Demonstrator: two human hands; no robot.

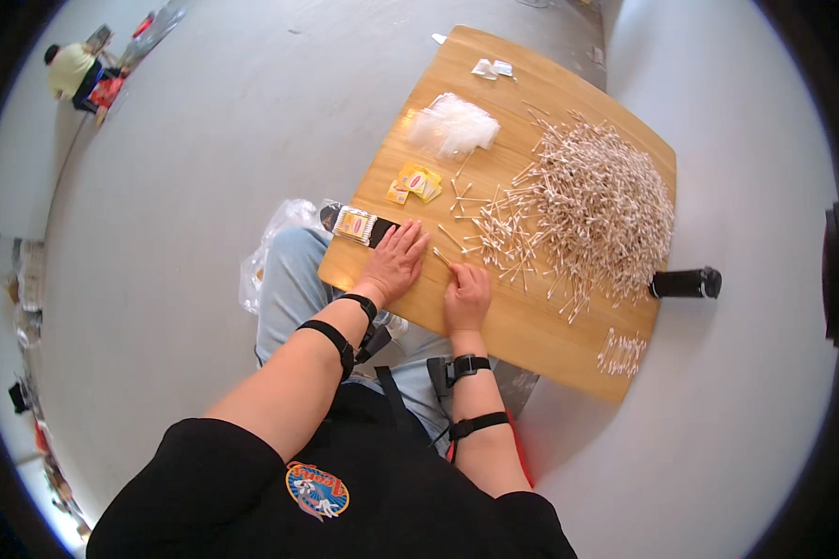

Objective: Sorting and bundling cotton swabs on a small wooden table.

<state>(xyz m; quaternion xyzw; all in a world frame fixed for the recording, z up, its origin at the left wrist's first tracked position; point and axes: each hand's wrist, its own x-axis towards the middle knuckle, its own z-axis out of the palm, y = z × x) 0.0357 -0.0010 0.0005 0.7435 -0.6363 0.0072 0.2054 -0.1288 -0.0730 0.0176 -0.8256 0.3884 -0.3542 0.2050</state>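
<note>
My left hand [398,262] lies flat, fingers spread, on the wooden table [550,345] near its front-left edge. Beside it my right hand [466,293] pinches one thin cotton swab [440,256] against the tabletop. A big heap of cotton swabs [606,205] covers the right half of the table, with loose ones scattered toward my hands. Just left of my left hand lies a flat packet with a black end [356,224]. A small bundle of swabs [622,352] rests near the table's front-right corner.
Yellow labels [416,183] and a pile of clear plastic bags [452,124] lie at the table's middle-left. A black cylinder [685,282] sticks out at the right edge. A plastic bag [275,244] sits on the floor. A person [73,71] sits far left.
</note>
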